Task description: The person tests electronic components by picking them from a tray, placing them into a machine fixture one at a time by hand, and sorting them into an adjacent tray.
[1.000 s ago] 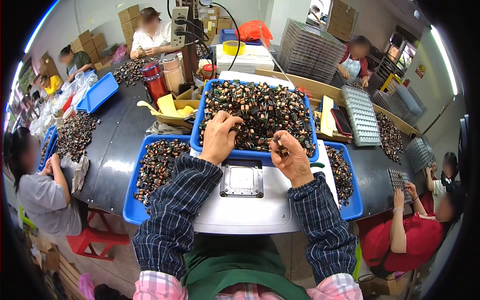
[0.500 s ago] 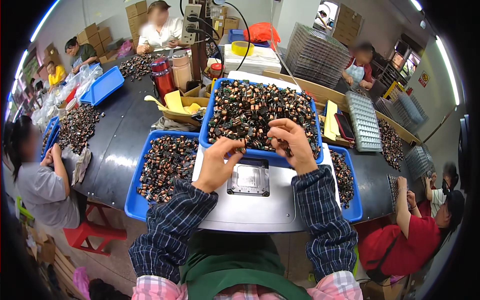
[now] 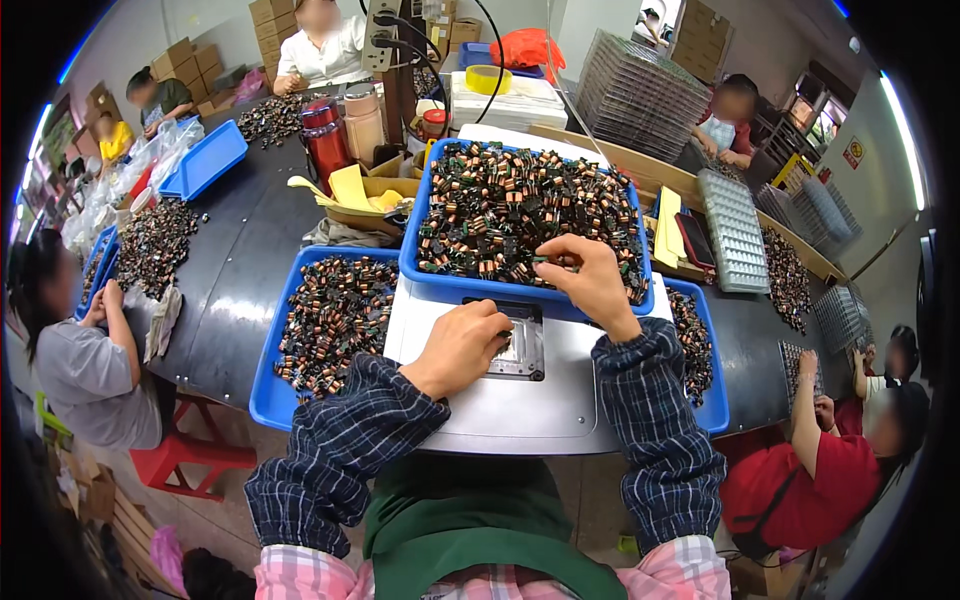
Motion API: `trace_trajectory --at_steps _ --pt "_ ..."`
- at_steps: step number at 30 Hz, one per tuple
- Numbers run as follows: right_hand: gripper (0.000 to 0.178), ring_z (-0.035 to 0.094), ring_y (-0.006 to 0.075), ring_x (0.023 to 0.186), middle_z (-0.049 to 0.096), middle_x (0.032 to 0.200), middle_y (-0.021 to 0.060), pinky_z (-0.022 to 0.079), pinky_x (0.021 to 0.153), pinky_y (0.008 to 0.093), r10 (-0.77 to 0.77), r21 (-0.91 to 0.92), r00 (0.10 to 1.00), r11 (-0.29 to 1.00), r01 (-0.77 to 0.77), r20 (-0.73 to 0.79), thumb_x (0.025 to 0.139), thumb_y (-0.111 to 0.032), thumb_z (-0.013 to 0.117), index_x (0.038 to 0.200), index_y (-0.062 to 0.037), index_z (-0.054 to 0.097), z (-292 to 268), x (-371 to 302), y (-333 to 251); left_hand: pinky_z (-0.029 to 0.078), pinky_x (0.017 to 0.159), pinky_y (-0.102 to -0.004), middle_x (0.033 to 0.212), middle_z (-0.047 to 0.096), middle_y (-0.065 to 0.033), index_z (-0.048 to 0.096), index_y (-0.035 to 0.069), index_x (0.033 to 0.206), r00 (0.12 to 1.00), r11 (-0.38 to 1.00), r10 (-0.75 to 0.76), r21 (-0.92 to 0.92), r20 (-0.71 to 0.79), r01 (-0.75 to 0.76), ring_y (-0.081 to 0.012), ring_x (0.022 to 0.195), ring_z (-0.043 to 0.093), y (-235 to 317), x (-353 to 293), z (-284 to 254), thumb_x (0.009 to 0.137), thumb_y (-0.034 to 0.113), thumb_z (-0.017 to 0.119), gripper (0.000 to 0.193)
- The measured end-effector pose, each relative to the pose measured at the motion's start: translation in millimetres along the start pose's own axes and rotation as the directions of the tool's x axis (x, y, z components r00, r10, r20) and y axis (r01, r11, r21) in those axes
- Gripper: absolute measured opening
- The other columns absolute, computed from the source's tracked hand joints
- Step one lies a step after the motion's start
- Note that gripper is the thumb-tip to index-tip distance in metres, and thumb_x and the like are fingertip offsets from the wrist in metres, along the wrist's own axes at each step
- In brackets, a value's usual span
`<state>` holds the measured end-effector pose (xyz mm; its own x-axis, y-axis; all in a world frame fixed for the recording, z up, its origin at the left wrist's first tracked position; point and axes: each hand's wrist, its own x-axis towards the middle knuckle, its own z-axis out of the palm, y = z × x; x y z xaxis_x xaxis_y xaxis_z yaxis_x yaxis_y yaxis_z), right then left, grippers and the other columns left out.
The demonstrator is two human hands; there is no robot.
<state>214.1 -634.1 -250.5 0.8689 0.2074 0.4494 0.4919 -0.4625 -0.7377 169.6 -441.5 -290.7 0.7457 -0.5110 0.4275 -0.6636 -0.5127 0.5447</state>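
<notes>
Small copper-wound coils with dark bases (image 3: 520, 215) heap up in a blue tray (image 3: 490, 281) in front of me. My right hand (image 3: 592, 282) is over the tray's near right part, thumb and forefinger pinched on a small coil. Below the tray, a metal plate with a square recessed fixture (image 3: 525, 350) is set into a pale silver work surface (image 3: 500, 415). My left hand (image 3: 462, 347) rests at the fixture's left side, fingers curled and pressed together. A dark bit shows at its fingertips, but the fingers hide most of it.
More coils fill blue trays at left (image 3: 268, 385) and right (image 3: 712, 400). Behind stand a red flask (image 3: 325, 150), a carton with yellow sheets (image 3: 352, 190), a white cell tray (image 3: 735, 235) and stacked clear trays (image 3: 635, 105). Several people work around the dark table (image 3: 225, 290).
My left hand has moved from the tray's near rim down to the metal fixture. My right hand stays over the coils, its fingers drawn closer together. The view has shifted slightly.
</notes>
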Motion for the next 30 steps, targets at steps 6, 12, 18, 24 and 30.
trace_trajectory --at_steps 6,12,18,24,30 --pt "0.015 0.047 0.0028 0.047 0.057 0.066 0.0014 0.032 0.036 0.0155 0.357 0.421 0.910 0.807 -0.414 0.210 0.074 -0.004 0.065 0.087 0.0008 0.059 2 -30 -13 0.044 0.066 -0.0375 0.078 0.055 -0.0094 0.061 0.004 0.083 0.999 0.998 0.014 0.056 0.035 -0.016 -0.0288 0.075 0.055 0 0 -1 0.072 0.009 0.064 0.013" --pt "0.018 0.056 0.0144 0.063 0.060 0.076 0.0075 0.044 0.059 0.0231 0.027 0.004 0.996 1.000 -0.027 0.089 0.070 -0.007 0.066 0.086 -0.0011 0.065 19 -44 -6 0.045 0.062 -0.0327 0.076 0.056 -0.0105 0.062 0.003 0.085 0.996 0.997 -0.039 -0.065 -0.078 0.034 -0.0268 0.069 0.056 1 -1 -5 0.070 0.004 0.064 0.015" --pt "0.015 0.058 0.0170 0.065 0.060 0.077 0.0087 0.048 0.057 0.0257 -0.011 -0.049 0.982 0.999 0.021 0.191 0.072 -0.007 0.065 0.085 -0.0008 0.064 31 -50 -6 0.044 0.060 -0.0242 0.078 0.060 -0.0064 0.063 0.000 0.086 0.883 0.960 -0.274 -0.155 -0.381 0.232 -0.0127 0.066 0.055 -22 -27 -45 0.070 -0.001 0.063 0.016" --pt "0.015 0.060 0.0226 0.069 0.061 0.081 0.0104 0.050 0.061 0.0291 -0.107 -0.103 0.964 0.985 0.135 0.244 0.072 -0.006 0.065 0.086 -0.0010 0.062 36 -50 -9 0.045 0.068 -0.0251 0.084 0.059 -0.0077 0.060 -0.001 0.094 0.808 0.919 -0.347 -0.002 -0.477 0.394 -0.0147 0.076 0.057 -72 -60 -52 0.071 -0.002 0.061 0.022" --pt "0.012 0.059 0.0280 0.071 0.059 0.078 0.0110 0.048 0.062 0.0323 -0.131 -0.196 0.950 0.962 0.191 0.284 0.073 -0.005 0.064 0.083 -0.0028 0.060 39 -50 -13 0.044 0.074 -0.0309 0.087 0.059 -0.0091 0.062 0.003 0.091 0.864 0.987 -0.139 0.005 -0.483 0.162 -0.0225 0.082 0.056 -50 -6 -46 0.070 0.002 0.063 0.021"
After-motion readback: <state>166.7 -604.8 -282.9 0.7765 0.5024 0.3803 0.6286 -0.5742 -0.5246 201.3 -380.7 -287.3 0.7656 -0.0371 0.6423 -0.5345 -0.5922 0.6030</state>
